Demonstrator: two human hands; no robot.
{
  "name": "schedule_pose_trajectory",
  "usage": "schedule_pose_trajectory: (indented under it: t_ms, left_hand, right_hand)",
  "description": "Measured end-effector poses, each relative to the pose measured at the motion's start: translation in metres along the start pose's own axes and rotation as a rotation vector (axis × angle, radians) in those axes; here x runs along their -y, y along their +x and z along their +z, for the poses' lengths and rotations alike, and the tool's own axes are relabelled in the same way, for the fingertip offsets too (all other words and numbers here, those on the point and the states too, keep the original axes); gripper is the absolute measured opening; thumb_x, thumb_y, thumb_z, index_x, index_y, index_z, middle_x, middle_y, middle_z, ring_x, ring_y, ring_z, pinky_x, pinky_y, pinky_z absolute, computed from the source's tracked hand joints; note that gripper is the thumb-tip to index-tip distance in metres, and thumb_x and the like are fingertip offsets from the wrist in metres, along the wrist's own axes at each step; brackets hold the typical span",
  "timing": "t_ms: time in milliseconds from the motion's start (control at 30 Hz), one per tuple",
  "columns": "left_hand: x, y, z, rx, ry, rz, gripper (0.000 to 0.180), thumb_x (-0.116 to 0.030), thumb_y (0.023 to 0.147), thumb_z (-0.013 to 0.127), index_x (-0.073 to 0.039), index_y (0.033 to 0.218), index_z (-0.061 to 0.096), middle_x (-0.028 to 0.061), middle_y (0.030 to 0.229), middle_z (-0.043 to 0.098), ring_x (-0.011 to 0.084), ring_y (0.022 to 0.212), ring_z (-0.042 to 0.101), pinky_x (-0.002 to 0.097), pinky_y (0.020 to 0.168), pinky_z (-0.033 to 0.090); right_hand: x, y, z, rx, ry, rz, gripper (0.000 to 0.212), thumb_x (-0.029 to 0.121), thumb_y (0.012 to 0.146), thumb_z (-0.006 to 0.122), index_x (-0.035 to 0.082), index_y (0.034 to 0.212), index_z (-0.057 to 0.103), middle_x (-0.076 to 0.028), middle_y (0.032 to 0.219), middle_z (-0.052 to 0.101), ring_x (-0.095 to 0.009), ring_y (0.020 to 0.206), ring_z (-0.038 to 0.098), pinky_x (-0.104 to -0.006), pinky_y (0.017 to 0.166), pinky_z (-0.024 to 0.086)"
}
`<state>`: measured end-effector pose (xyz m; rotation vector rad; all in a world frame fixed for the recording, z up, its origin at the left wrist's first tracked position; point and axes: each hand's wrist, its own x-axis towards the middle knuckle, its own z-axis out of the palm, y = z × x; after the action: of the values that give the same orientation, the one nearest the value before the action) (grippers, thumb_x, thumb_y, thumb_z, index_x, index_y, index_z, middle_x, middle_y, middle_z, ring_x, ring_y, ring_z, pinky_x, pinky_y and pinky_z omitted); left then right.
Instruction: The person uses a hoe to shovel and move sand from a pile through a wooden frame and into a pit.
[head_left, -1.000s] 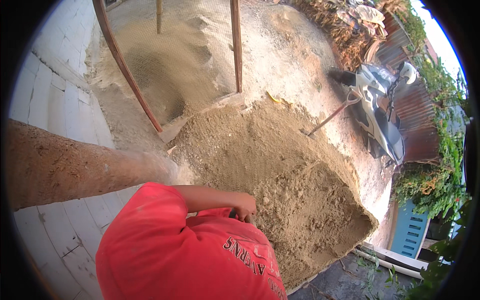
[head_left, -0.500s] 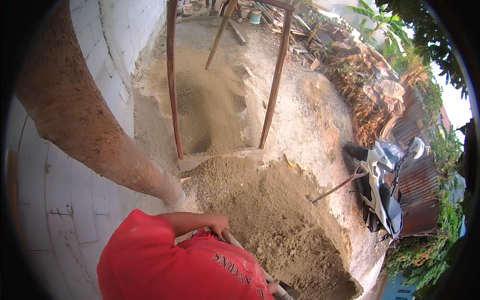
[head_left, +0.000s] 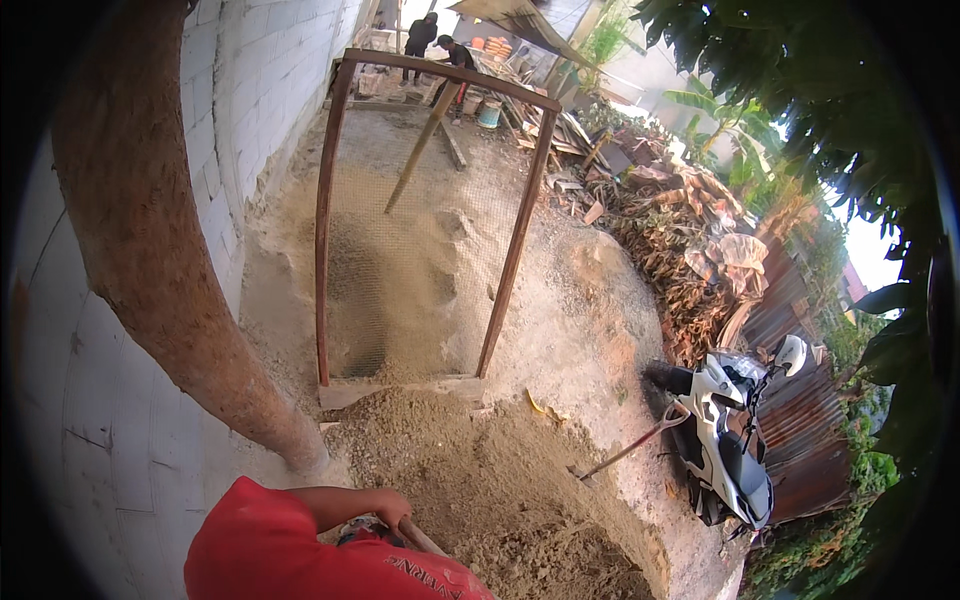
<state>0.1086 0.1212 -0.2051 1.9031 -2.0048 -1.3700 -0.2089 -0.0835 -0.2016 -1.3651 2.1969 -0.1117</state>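
Note:
My left hand (head_left: 393,507) is closed around the wooden handle of a shovel (head_left: 423,537), which slants down to the right past my red shirt. The lower handle and the shovel's head are out of view, and my right hand is not visible. In front of me spreads a heap of damp brown sand (head_left: 480,470). At its far side a sieve (head_left: 322,250) of wire mesh in a reddish wooden frame leans on a pole (head_left: 415,165), with sand behind the mesh. Another shovel (head_left: 630,448) stands stuck in the heap's right edge.
A thick tree trunk (head_left: 190,270) leans at my left before a grey block wall (head_left: 110,420). To the right stand a white motorcycle (head_left: 715,425) and a heap of dry leaves (head_left: 690,270). Two people (head_left: 435,50) are at the far end near a bucket (head_left: 489,114).
The view has tilted up, so the sieve, sand and motorcycle sit lower and the far people show. My right hand, earlier low on the handle, has left the picture. My left hand keeps its hold.

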Motion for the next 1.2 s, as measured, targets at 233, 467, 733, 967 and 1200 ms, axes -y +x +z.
schedule_pose_trajectory:
  t_ms: [233, 467, 733, 967, 1200]
  left_hand:
    - [-0.068, -0.035, -0.075, -0.061, -0.180, 0.232, 0.065, -0.059, 0.075, 0.077, -0.016, 0.122, 0.067, 0.0126, 0.122, 0.065, 0.0341, 0.112, 0.061, 0.0441, 0.092, 0.048]
    - [-0.168, -0.117, -0.098, -0.013, -1.298, 0.362, 0.071, -0.054, 0.098, 0.055, -0.012, 0.153, 0.036, 0.0123, 0.157, 0.036, 0.0270, 0.146, 0.032, 0.0440, 0.116, 0.031]
    - [-0.218, -0.182, -0.076, 0.166, -1.654, 0.392, 0.078, -0.054, 0.100, 0.050, -0.007, 0.157, 0.026, 0.0134, 0.162, 0.027, 0.0271, 0.151, 0.024, 0.0460, 0.119, 0.025]
    - [-0.233, -0.194, -0.132, 0.177, -1.716, 0.755, 0.083, -0.059, 0.098, 0.049, -0.004, 0.157, 0.026, 0.0149, 0.161, 0.029, 0.0279, 0.150, 0.025, 0.0450, 0.120, 0.023]
    - [-0.179, -0.142, -0.171, -0.084, -0.576, 0.480, 0.075, -0.041, 0.092, 0.065, -0.007, 0.152, 0.036, 0.0166, 0.158, 0.034, 0.0326, 0.145, 0.035, 0.0454, 0.115, 0.032]
  right_hand:
    - [0.039, -0.002, 0.017, 0.011, 0.058, 0.018, 0.061, 0.043, 0.098, 0.050, -0.011, 0.127, 0.050, -0.031, 0.116, 0.061, -0.043, 0.101, 0.062, -0.0471, 0.093, 0.049]
    - [0.043, 0.009, 0.022, 0.028, 0.110, 0.003, 0.061, 0.043, 0.098, 0.050, -0.011, 0.127, 0.050, -0.031, 0.117, 0.061, -0.043, 0.101, 0.062, -0.0470, 0.093, 0.049]
    - [0.044, -0.009, 0.023, 0.085, 0.145, 0.028, 0.061, 0.043, 0.098, 0.050, -0.011, 0.127, 0.049, -0.031, 0.118, 0.061, -0.043, 0.101, 0.062, -0.0469, 0.093, 0.049]
    - [0.037, -0.008, 0.021, 0.049, 0.194, 0.100, 0.062, 0.043, 0.098, 0.050, -0.011, 0.128, 0.049, -0.031, 0.118, 0.061, -0.043, 0.101, 0.062, -0.0468, 0.093, 0.049]
    - [0.025, -0.019, 0.027, 0.028, 0.183, 0.153, 0.062, 0.043, 0.098, 0.050, -0.011, 0.128, 0.049, -0.032, 0.119, 0.061, -0.043, 0.101, 0.062, -0.0468, 0.093, 0.049]
